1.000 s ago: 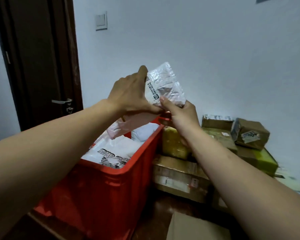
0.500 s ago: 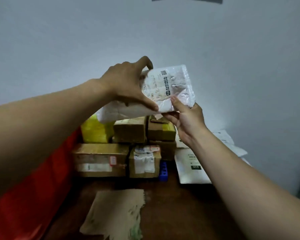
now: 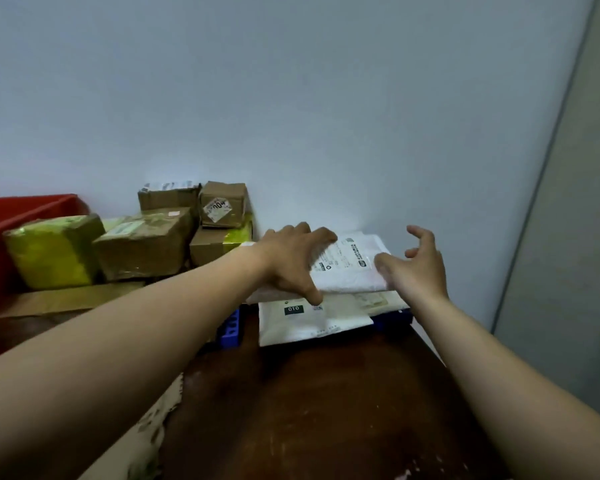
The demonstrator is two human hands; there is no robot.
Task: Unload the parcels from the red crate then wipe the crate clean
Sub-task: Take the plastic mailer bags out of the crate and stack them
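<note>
Both your grips are released: your left hand [image 3: 291, 261] spreads over the white parcel [image 3: 355, 271], likely steadying it on the stacked mailers [image 3: 312, 323] by the wall [image 3: 326, 98]; your right hand [image 3: 418, 268] hovers beside. The red crate [image 3: 28, 207] sits far left.

Five boxes [image 3: 142, 244] — three flat mailers [image 3: 350, 268] — one red crate [image 3: 32, 206]
</note>
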